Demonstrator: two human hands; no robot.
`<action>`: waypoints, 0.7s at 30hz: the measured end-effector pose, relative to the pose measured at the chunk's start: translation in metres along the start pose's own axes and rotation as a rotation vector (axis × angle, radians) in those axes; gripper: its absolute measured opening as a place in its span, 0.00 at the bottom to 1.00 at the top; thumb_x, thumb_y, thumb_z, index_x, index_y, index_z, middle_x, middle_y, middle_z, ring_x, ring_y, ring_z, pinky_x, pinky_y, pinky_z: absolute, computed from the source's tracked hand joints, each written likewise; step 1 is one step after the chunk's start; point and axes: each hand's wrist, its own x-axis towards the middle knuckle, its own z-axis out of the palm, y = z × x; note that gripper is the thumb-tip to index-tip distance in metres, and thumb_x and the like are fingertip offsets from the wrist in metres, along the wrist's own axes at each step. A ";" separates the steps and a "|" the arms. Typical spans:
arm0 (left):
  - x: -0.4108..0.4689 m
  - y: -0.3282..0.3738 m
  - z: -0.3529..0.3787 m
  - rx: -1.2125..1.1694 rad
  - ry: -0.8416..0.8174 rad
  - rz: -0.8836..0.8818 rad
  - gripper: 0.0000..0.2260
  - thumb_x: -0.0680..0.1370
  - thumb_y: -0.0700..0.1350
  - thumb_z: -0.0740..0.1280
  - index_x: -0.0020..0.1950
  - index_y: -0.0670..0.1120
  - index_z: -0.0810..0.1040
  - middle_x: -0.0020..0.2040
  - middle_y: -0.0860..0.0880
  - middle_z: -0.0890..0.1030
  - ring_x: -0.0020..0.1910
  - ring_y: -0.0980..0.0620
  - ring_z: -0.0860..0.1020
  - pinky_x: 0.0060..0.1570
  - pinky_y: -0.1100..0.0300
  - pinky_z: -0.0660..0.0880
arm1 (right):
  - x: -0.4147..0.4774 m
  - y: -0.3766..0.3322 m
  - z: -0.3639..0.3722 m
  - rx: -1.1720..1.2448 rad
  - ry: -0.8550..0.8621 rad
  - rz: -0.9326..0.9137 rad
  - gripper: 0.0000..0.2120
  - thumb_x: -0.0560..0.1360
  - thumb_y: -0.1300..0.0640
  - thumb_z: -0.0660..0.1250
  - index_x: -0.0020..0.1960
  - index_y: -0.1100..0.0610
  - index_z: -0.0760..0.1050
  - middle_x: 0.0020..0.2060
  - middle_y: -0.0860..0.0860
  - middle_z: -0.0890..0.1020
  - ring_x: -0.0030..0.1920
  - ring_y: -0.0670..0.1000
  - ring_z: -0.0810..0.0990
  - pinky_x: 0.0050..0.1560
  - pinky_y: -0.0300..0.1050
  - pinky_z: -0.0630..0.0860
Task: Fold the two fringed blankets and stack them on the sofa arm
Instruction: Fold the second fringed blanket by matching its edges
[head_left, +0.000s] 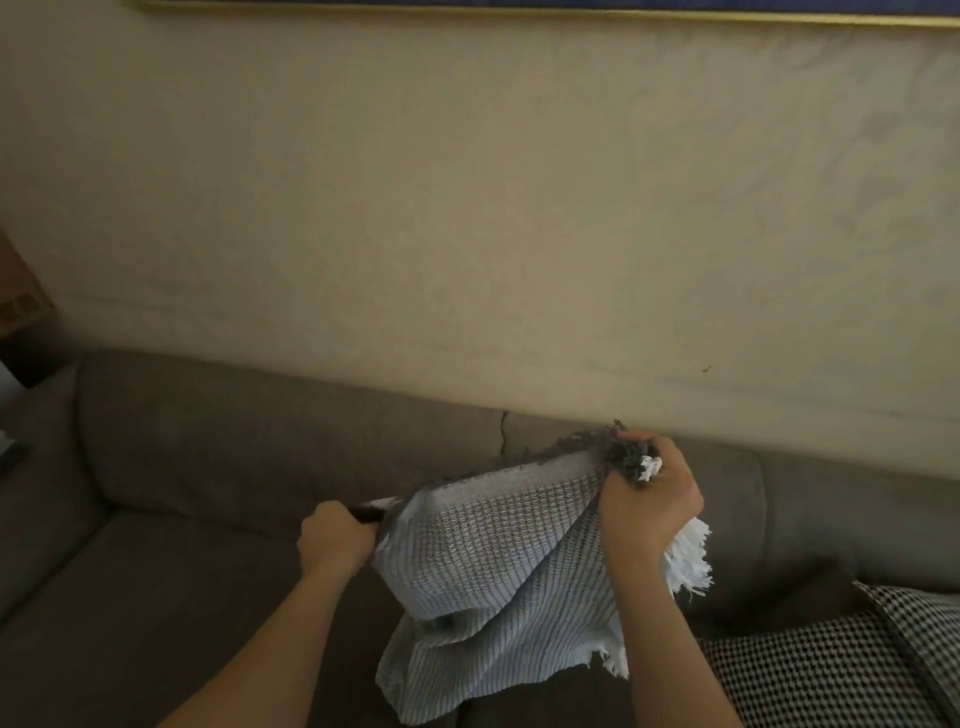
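Observation:
A grey-and-white striped blanket (493, 582) with white and dark fringe hangs in the air above the brown sofa seat (156, 597). My left hand (337, 540) grips its left edge in a fist. My right hand (649, 504) holds the bunched fringed corners at the upper right, white tassels spilling below the fist. The cloth sags in folds between the two hands, its lower edge trailing onto the seat. A second blanket or cushion in black-and-white houndstooth (841, 660) lies on the seat at the lower right.
The sofa backrest (260, 431) runs across the middle, with a beige wall (467, 208) behind it. The sofa's left arm (36, 467) rises at the left edge. A picture frame's gold edge (519, 10) runs along the top.

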 end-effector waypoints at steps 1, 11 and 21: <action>0.000 -0.002 0.000 -0.001 -0.014 0.006 0.11 0.77 0.46 0.74 0.53 0.38 0.83 0.49 0.37 0.84 0.40 0.37 0.85 0.29 0.48 0.84 | 0.000 0.001 -0.001 0.004 0.003 0.006 0.23 0.64 0.78 0.66 0.47 0.55 0.85 0.40 0.49 0.85 0.41 0.49 0.83 0.44 0.38 0.77; -0.002 0.004 -0.009 0.021 0.177 0.149 0.12 0.83 0.41 0.64 0.60 0.50 0.85 0.59 0.39 0.84 0.57 0.34 0.81 0.51 0.45 0.78 | -0.005 0.017 -0.006 -0.027 0.016 0.106 0.22 0.68 0.76 0.69 0.51 0.53 0.85 0.44 0.49 0.86 0.43 0.47 0.84 0.49 0.47 0.83; 0.002 0.037 -0.037 -0.318 0.361 0.117 0.14 0.80 0.30 0.65 0.59 0.39 0.87 0.59 0.35 0.85 0.60 0.32 0.81 0.63 0.43 0.78 | -0.004 0.017 -0.010 -0.038 0.074 0.285 0.21 0.73 0.72 0.69 0.61 0.54 0.82 0.41 0.44 0.81 0.36 0.45 0.79 0.47 0.49 0.81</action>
